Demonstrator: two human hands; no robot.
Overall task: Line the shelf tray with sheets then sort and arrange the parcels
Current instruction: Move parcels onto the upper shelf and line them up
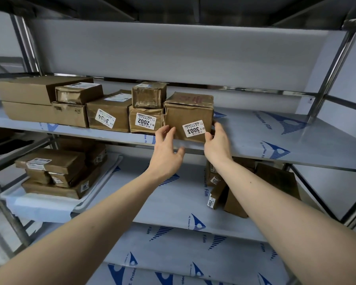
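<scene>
Parcel 3003 (188, 116) at right end of parcel row on upper shelf (275, 136), touching parcel 2002 (146, 121), left hand (166, 150) fingers spread loose at its lower left corner, right hand (217, 144) against its lower right edge, grip unclear

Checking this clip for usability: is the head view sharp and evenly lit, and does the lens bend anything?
Head view: even, soft light; labels 3003 and 2002 read sharply; wide-angle lens bows the shelf edge and posts; the lower parcels' labels are too small to read; the ceiling is dark.
</scene>
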